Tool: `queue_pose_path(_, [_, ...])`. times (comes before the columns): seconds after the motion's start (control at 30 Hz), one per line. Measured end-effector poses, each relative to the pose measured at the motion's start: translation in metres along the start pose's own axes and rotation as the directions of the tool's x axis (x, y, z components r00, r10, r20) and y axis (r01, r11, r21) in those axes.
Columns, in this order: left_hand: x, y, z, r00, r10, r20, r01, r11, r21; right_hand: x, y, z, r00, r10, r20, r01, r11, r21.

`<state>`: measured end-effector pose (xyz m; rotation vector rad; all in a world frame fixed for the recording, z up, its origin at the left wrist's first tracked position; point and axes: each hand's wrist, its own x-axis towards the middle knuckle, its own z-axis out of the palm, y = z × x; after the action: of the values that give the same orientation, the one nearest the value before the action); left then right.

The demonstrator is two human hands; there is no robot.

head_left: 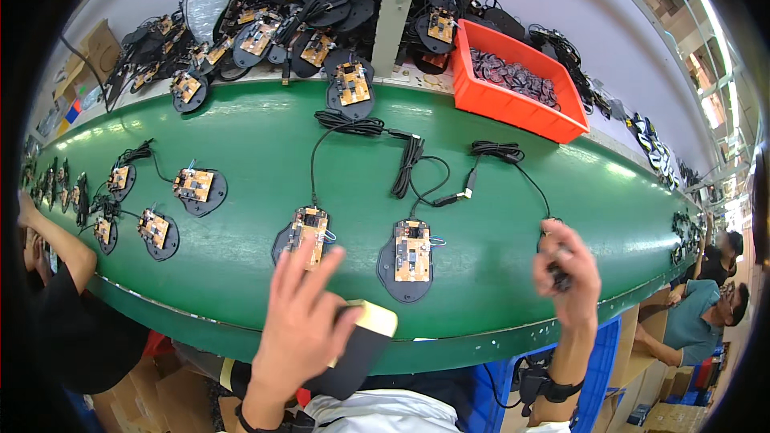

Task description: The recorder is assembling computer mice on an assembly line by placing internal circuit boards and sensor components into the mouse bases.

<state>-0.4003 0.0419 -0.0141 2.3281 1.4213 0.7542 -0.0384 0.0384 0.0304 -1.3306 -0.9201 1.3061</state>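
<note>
My left hand (303,325) reaches over a computer-mouse base with a tan circuit board (315,224), fingers apart and holding nothing. Its fingertips overlap the board; whether they touch it I cannot tell. To the right lies a second mouse base with its board (412,261) facing up and a black cable (408,167) bundled above it. My right hand (571,269) is closed round something small and dark, blurred and partly hidden by the fingers. A cable (533,180) runs from a coiled bundle down to this hand, which hides whatever is at its end.
The green belt (497,289) carries several more mouse bases with boards (195,186) at the left. A red bin (521,108) of small dark ring-shaped parts stands at the back, beside a shelf heaped with cabled bases (321,8). Co-workers (702,321) are at both sides.
</note>
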Motion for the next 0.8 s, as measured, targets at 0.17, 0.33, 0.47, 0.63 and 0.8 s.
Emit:
queue_pose_path(0.17, [0.010, 0.026, 0.031, 0.952, 0.279, 0.129, -0.246, 0.943, -0.223, 0.023, 0.033, 0.054, 0.889, 0.107, 0.445, -0.180, 0.976, 0.126])
queue_pose_path(0.33, [-0.009, 0.030, 0.033, 0.940, 0.299, 0.163, -0.252, 0.933, -0.256, 0.038, 0.046, 0.065, 0.849, 0.118, 0.516, -0.187, 0.979, 0.084])
queue_pose_path(0.47, [-0.016, 0.034, 0.040, 0.940, 0.319, 0.120, -0.283, 0.927, -0.247, 0.029, 0.041, 0.064, 0.872, 0.162, 0.461, -0.199, 0.979, 0.033])
queue_pose_path(0.63, [-0.016, 0.030, 0.043, 0.945, 0.302, 0.128, -0.252, 0.917, -0.309, 0.027, 0.045, 0.075, 0.893, -0.265, 0.363, 0.433, 0.722, -0.539])
queue_pose_path(0.8, [-0.014, 0.030, 0.042, 0.936, 0.325, 0.137, -0.274, 0.914, -0.298, 0.022, 0.030, 0.094, 0.866, -0.229, 0.444, 0.498, 0.456, -0.737])
